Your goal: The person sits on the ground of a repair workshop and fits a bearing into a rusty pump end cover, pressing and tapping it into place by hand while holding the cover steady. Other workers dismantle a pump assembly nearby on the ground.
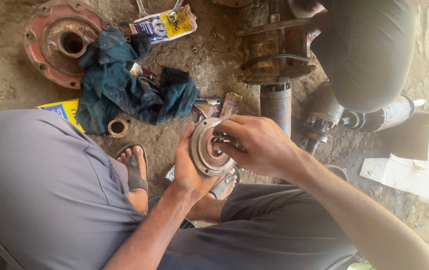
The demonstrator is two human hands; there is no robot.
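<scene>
Rusty flange (64, 42) and blue rag (124, 85) parked top left on dirt floor (4, 75), out of the way. Left hand (187, 167) cups round cover (205, 150) from behind, steadying it above foot (224, 186). Right hand (257, 145) pinches small part at cover centre, fingertips clenched

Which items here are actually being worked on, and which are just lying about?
In hand:
- round metal housing, held by the left hand
- right hand, fingers at its centre

Lying about:
- dark blue rag
- red flanged cover
- small ring
- rusty motor body
- printed packet
</scene>
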